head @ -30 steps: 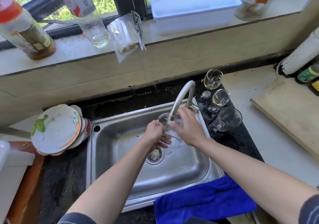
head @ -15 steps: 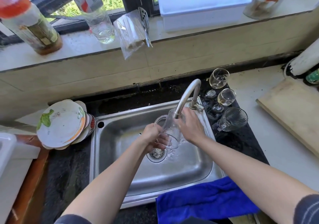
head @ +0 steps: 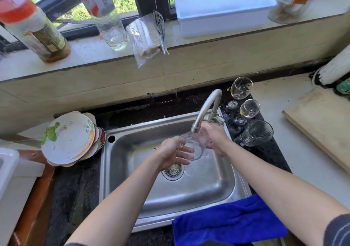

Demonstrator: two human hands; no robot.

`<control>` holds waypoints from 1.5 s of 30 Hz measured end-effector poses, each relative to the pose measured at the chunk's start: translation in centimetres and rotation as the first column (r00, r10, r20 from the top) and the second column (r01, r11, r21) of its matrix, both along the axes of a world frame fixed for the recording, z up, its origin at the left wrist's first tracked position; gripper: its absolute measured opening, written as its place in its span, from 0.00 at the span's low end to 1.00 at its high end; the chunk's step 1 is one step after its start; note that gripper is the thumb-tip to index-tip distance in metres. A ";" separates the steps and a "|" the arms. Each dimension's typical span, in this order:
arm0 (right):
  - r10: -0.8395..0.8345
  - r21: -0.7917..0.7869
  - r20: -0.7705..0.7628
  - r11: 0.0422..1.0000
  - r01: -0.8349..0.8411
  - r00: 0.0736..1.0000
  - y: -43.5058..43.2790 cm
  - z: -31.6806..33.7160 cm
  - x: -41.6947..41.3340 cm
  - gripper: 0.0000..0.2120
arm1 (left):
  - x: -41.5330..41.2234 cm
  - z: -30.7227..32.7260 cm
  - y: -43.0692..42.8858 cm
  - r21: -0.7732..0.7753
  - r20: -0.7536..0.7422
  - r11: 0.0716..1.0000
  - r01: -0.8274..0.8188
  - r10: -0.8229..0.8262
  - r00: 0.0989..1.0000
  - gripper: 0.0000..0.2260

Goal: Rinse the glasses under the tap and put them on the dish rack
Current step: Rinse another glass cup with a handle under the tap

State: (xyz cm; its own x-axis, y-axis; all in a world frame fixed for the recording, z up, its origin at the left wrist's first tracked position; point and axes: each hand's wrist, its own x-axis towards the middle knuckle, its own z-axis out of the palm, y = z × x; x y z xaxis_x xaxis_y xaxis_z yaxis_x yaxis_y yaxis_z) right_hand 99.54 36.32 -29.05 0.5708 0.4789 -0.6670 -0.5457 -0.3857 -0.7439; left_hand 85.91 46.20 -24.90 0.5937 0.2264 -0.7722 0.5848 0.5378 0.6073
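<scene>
your left hand and right hand both grip the clear drinking glass, one at each end, fingers curled round it. the glass lies tilted on its side, just below the spout of the curved steel tap, over the stainless steel sink. right of the tap on the dark speckled counter: two stemmed wine glasses, upright, and a clear glass mug nearest you. a blue cloth drapes over the sink's front rim. a stack of white plates sits left of the sink.
</scene>
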 end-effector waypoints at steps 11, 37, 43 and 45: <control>0.135 -0.177 0.343 0.981 -0.077 0.929 0.9 0.3 0.3 0.24 | 0.1 -1.2 -0.3 0.567 0.003 0.775 0.279 -0.341 0.940 0.09; 0.437 -0.310 0.682 0.899 -0.308 0.587 -0.3 0.1 -3.3 0.18 | -0.5 -1.9 -0.4 0.212 0.014 0.977 0.010 -0.013 1.000 0.07; 0.095 -0.144 0.244 0.988 -0.061 0.965 0.2 -0.6 0.1 0.18 | -0.8 -0.8 -0.5 -0.001 0.044 0.999 0.050 -0.050 0.998 0.07; 0.114 -0.161 0.193 0.983 -0.083 0.975 0.6 -0.8 -0.1 0.17 | -0.7 -0.3 -0.3 0.030 0.024 0.992 0.120 -0.121 0.992 0.11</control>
